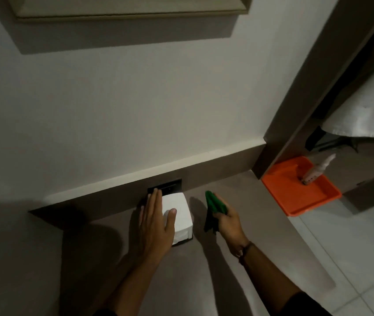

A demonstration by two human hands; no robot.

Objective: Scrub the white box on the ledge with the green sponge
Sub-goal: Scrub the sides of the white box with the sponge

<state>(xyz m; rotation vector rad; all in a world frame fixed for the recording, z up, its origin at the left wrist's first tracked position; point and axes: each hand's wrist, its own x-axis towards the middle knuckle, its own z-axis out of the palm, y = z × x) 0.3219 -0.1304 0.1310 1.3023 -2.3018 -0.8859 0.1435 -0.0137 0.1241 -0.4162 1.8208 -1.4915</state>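
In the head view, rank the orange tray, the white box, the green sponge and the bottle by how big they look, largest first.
1. Orange tray
2. White box, partly covered by the left hand
3. Green sponge, partly hidden in the right hand, and bottle: too alike to rank.

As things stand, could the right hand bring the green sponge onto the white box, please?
Probably yes. The right hand holds the green sponge just beside the white box, with bare ledge between. The left hand covers the box's left side, leaving the right side exposed.
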